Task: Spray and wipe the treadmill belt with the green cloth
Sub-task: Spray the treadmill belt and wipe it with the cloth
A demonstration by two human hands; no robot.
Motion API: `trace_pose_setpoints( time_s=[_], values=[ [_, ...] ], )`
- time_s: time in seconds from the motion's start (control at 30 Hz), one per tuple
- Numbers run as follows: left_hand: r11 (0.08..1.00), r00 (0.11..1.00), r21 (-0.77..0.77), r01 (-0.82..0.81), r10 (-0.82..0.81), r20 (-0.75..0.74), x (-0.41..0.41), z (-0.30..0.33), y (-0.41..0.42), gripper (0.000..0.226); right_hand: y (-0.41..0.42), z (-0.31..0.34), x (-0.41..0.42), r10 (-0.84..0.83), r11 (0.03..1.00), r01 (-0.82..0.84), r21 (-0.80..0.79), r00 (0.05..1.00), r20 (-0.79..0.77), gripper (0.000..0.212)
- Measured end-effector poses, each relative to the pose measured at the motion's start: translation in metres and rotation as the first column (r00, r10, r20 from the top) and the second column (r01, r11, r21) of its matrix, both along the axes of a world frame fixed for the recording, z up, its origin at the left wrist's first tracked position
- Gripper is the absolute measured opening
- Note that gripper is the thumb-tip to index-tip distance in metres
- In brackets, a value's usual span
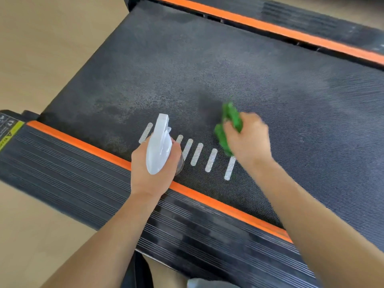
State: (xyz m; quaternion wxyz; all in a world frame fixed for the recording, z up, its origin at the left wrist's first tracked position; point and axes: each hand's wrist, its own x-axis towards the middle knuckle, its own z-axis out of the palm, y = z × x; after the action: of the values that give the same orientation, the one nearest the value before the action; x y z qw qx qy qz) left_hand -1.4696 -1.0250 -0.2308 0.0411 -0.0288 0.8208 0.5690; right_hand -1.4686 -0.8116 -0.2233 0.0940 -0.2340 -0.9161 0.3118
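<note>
A: We're looking down at both forearms reaching in from the bottom of the view, across the near side rail [68,163] and over the treadmill belt [207,75].

B: And the left hand [152,169] is gripping the spray bottle [159,146], fingers wrapping round its neck, white nozzle pointing away from us over the belt's near edge.

A: The right hand [248,140] is sitting further out, knuckles up, wrist bent, fingers curling round the bunched green cloth [228,125]. We're seeing the cloth sticking out past the fingers and down onto the belt, just beyond the row of white stripes [198,154].

B: The hand and cloth are blurring, so we're not making out the fingertips.

A: The belt is showing paler, mottled patches left of the cloth and toward the far end.

B: Orange strips [87,147] are running along both sides of the belt.

A: Writing? We're spotting a yellow-green warning label [10,132] at the left end of the near rail, with a triangle symbol. The letters are too small and cut off for us to read.
</note>
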Motion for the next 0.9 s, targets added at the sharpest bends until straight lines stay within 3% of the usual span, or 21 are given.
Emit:
trace_pose_setpoints(
  time_s=[0.07, 0.13, 0.23, 0.3, 0.37, 0.43, 0.57, 0.7, 0.83, 0.87, 0.9],
  values=[
    [1.000, 1.000, 0.010, 0.003, -0.003, 0.001, 0.001, 0.002, 0.002, 0.013, -0.019, -0.019, 0.005, 0.091, 0.988, -0.105, 0.115, 0.989, 0.116, 0.031],
    [1.000, 1.000, 0.004, -0.009, 0.009, -0.008, -0.001, 0.002, 0.002, 0.011, -0.034, -0.025, 0.014, 0.124, 0.978, -0.138, 0.154, 0.987, 0.098, 0.031],
    [1.000, 1.000, 0.019, 0.000, 0.000, 0.005, -0.002, 0.000, 0.002, 0.008, -0.044, -0.021, 0.045, 0.317, 0.938, -0.325, 0.122, 0.945, 0.076, 0.028],
    [1.000, 1.000, 0.016, 0.007, -0.007, -0.009, -0.002, 0.000, 0.000, 0.020, -0.035, -0.012, 0.055, 0.457, 0.887, -0.461, 0.036, 0.885, 0.087, 0.029],
    [1.000, 1.000, 0.009, 0.012, -0.012, -0.027, -0.002, 0.000, -0.001, 0.024, -0.020, -0.001, 0.037, 0.418, 0.908, -0.418, 0.007, 0.908, -0.001, 0.026],
    [1.000, 1.000, 0.000, 0.006, -0.006, -0.026, -0.002, -0.001, -0.001, 0.019, -0.005, 0.004, 0.010, 0.293, 0.955, -0.284, 0.091, 0.949, -0.114, 0.022],
    [1.000, 0.999, -0.008, 0.007, -0.008, -0.032, 0.000, 0.000, -0.001, 0.010, -0.018, -0.019, 0.002, 0.374, 0.895, -0.388, 0.219, 0.922, 0.101, 0.022],
    [1.000, 1.000, -0.001, -0.009, 0.009, -0.005, -0.002, 0.003, -0.001, 0.007, -0.014, -0.016, 0.036, 0.478, 0.837, -0.498, 0.227, 0.867, 0.139, 0.019],
    [1.000, 1.000, 0.006, 0.005, -0.005, -0.025, -0.001, 0.003, -0.003, 0.012, 0.003, 0.005, 0.063, 0.643, 0.727, -0.684, 0.056, 0.707, 0.296, 0.014],
    [1.000, 0.999, 0.005, 0.003, -0.003, -0.043, -0.001, 0.004, -0.002, 0.016, 0.012, 0.013, 0.056, 0.647, 0.736, -0.677, -0.018, 0.695, 0.314, 0.014],
    [1.000, 0.999, 0.001, 0.001, -0.001, -0.053, -0.002, 0.003, -0.001, 0.020, 0.017, 0.020, 0.043, 0.599, 0.793, -0.603, -0.083, 0.749, 0.282, 0.018]
  ],
)
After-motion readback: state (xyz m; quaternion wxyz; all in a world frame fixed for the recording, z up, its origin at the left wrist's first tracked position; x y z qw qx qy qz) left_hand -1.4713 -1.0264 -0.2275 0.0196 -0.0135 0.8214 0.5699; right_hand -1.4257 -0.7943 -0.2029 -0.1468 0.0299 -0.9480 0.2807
